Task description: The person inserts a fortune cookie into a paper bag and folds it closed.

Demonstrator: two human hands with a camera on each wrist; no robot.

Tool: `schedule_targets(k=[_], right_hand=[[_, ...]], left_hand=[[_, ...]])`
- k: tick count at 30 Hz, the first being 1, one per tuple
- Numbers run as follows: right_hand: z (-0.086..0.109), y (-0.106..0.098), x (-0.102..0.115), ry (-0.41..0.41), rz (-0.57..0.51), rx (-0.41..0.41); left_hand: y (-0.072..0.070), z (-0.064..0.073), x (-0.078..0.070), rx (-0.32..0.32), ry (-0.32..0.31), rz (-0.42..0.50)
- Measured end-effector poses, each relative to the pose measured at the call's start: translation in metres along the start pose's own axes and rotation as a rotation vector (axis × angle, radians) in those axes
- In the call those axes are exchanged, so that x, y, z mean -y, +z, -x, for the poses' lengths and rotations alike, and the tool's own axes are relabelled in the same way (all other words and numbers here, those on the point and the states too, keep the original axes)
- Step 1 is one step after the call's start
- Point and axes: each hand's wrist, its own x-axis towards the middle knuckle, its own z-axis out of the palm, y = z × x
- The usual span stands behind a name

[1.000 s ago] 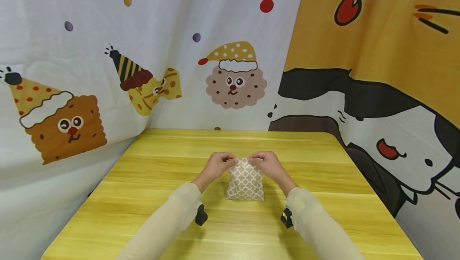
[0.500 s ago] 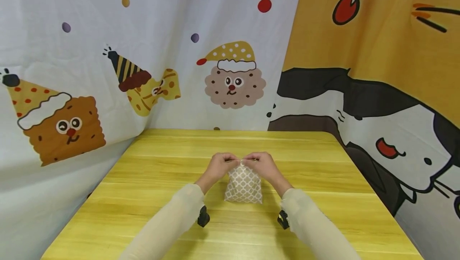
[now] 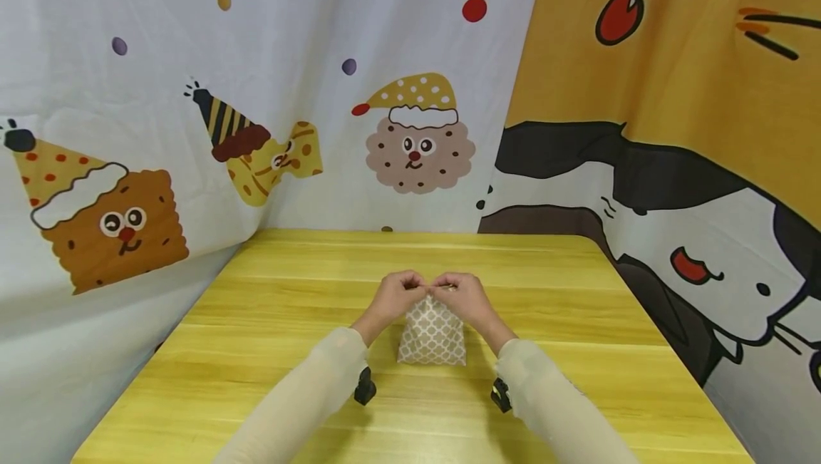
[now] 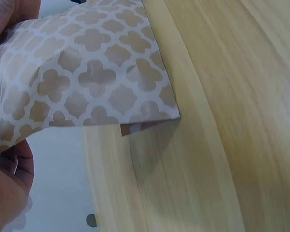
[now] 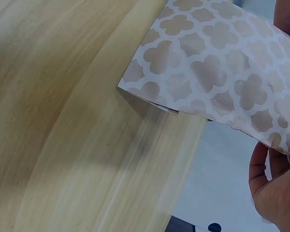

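A small beige paper bag point(image 3: 432, 336) with a white lattice print stands upright at the middle of the table, its top gathered into a narrow neck. My left hand point(image 3: 396, 298) pinches the left side of that neck between thumb and fingers. From the other side my right hand point(image 3: 467, 298) pinches it too, and the fingertips of both hands nearly meet. In the left wrist view the bag point(image 4: 94, 72) bulges and its bottom corner touches the wood. The right wrist view shows the bag's lower edge point(image 5: 150, 92) on the table; its contents are hidden.
The yellow wood-grain table point(image 3: 288, 264) spreads around the bag. Behind it hangs a white curtain point(image 3: 308, 36) with cartoon snacks, and at the right a yellow cat-print curtain point(image 3: 693, 93). A small dark camera sits at each wrist point(image 3: 365, 386).
Both hands have moved toward each other, drawing the bag's wide flat top into a narrow bunch. The bag has shifted slightly nearer and to the left.
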Motion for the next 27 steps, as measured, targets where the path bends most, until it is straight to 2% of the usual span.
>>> schedule_targets(k=[5,9,13,19,23,27], right_hand=[[0.002,-0.001,-0.002,0.008,-0.005,-0.028],[0.002,-0.001,-0.004,0.011,0.003,-0.028],[0.002,-0.002,-0.006,0.004,0.015,-0.040],[0.002,-0.004,-0.009,0.011,0.001,-0.057],[0.002,-0.004,-0.009,0.014,0.008,-0.059],[0.002,-0.003,-0.009,0.020,0.016,-0.068]], left_hand=[[-0.005,0.001,0.001,-0.028,-0.002,-0.040],[-0.010,0.002,0.003,-0.022,-0.004,-0.071],[-0.018,0.006,0.005,-0.018,-0.005,-0.064],[-0.028,0.011,0.010,-0.048,-0.034,-0.072],[-0.028,0.011,0.011,-0.058,-0.036,-0.068],[-0.024,0.012,0.009,-0.051,-0.027,-0.025]])
